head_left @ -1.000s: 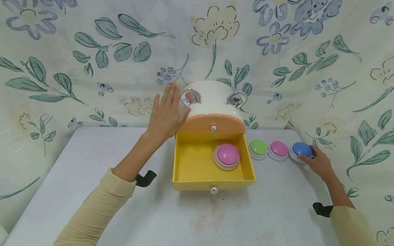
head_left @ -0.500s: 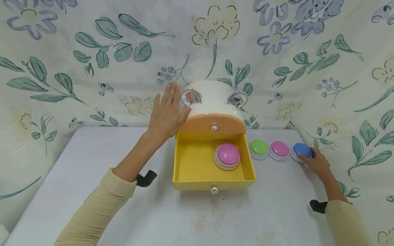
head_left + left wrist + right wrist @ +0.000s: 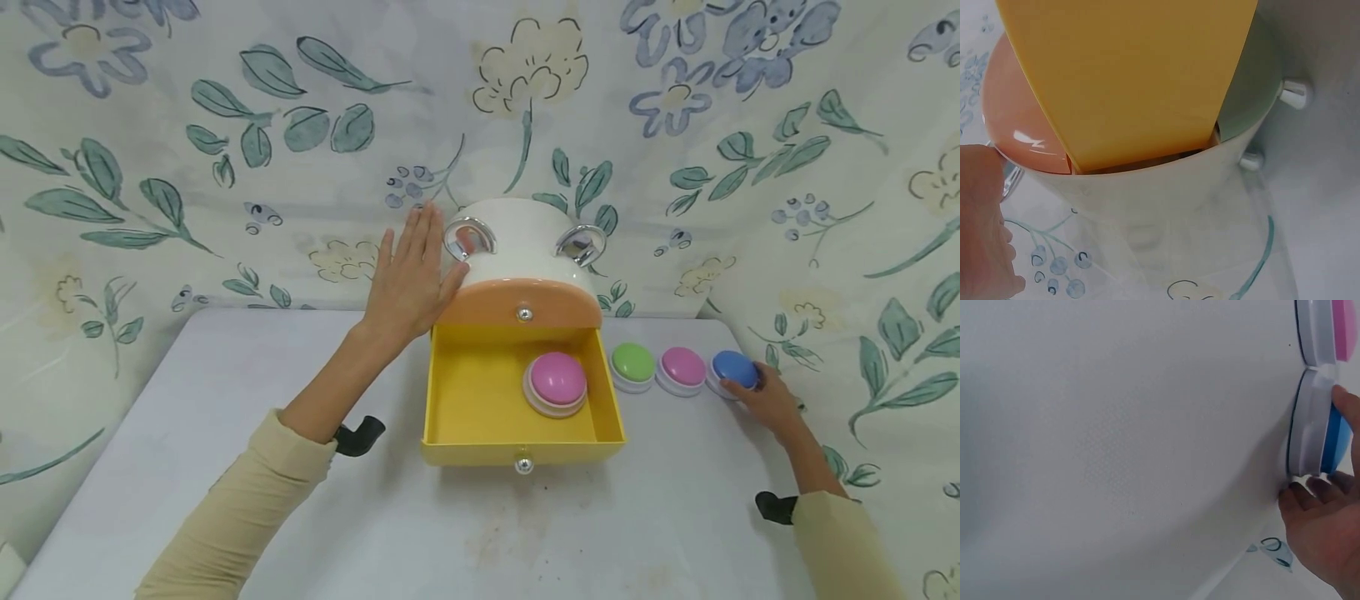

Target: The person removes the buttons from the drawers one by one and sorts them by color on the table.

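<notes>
Right hand [image 3: 768, 400] fingers curl round blue button [image 3: 735, 367], dome up, near table's [image 3: 225, 433] right edge. Left hand [image 3: 408, 279], fingers straight, pressed flat against cabinet [image 3: 517, 237] side; yellow drawer [image 3: 450, 400] extends toward front edge.

A green button [image 3: 632, 364] and a pink button [image 3: 682, 367] sit side by side on the table [image 3: 225, 400]. A floral cloth [image 3: 225, 150] hangs at 12 o'clock.

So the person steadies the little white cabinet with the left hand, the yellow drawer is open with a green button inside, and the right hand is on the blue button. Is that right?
Not quite. The button inside the open yellow drawer is the pink button, not green, as the head view shows. The green button sits on the table beside the drawer. The rest holds: the left hand rests flat against the white cabinet, and the right hand grips the blue button.
</notes>
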`<state>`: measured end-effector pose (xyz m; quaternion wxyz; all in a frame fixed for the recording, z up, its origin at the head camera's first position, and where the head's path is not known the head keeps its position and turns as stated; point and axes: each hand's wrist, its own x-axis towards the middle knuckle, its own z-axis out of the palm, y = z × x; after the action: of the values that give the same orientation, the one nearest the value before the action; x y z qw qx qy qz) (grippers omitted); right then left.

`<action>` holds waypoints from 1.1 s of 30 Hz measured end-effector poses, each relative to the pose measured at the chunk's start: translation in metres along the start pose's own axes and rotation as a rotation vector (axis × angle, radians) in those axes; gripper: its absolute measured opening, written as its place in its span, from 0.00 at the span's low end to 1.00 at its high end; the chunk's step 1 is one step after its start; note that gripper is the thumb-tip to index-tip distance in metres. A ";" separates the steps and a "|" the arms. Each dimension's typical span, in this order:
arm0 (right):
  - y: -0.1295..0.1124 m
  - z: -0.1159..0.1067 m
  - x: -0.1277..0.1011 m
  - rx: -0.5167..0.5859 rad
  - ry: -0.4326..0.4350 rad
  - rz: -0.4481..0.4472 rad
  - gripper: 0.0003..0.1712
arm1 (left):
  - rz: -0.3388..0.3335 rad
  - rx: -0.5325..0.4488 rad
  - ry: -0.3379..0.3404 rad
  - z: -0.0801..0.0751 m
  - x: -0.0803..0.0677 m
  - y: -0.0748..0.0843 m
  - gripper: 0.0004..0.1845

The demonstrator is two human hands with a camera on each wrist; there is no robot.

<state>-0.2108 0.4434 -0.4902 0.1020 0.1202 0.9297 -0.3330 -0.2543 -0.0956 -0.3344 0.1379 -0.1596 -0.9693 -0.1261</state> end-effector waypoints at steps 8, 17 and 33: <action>-0.028 0.009 -0.012 -0.011 0.345 -0.123 0.42 | 0.006 0.002 0.005 0.001 0.000 -0.001 0.41; -0.106 0.013 -0.054 0.091 0.325 -0.424 0.26 | 0.009 0.015 0.014 0.001 -0.002 -0.001 0.41; -0.203 0.040 -0.103 -0.005 0.043 -0.643 0.31 | -0.004 0.014 -0.007 0.001 -0.001 -0.001 0.42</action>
<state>-0.1673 0.2492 -0.3720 -0.0280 -0.1731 0.9228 -0.3431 -0.2542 -0.0961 -0.3354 0.1354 -0.1571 -0.9710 -0.1192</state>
